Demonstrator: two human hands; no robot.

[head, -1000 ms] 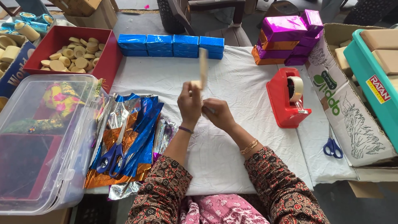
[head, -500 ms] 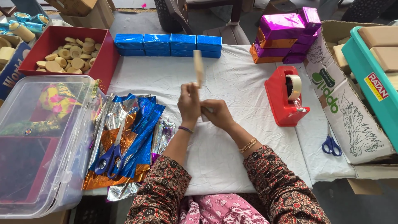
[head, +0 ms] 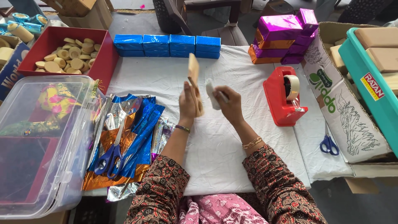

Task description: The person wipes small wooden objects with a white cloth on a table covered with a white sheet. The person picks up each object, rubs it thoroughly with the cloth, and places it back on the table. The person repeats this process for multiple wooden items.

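Over the middle of the white-covered table (head: 232, 157), my left hand (head: 188, 104) holds a flat tan cardboard-like piece (head: 193, 71) upright, seen almost edge-on. My right hand (head: 230, 106) is just to its right, pinching a small white piece (head: 210, 93) close to the tan piece. I cannot tell whether the white piece touches it. Both forearms reach in from the bottom in patterned sleeves.
A row of blue wrapped boxes (head: 166, 45) lines the far edge, with magenta and orange boxes (head: 284, 35) at the back right. A red tape dispenser (head: 286, 99) and blue scissors (head: 329, 144) lie right. Foil sheets (head: 132, 137), a clear bin (head: 41, 141) and a red tray (head: 105, 62) are left.
My hands were together at the base of the tan piece; now they have parted a little, the piece has tilted and dropped lower, and the white piece shows in my right hand.
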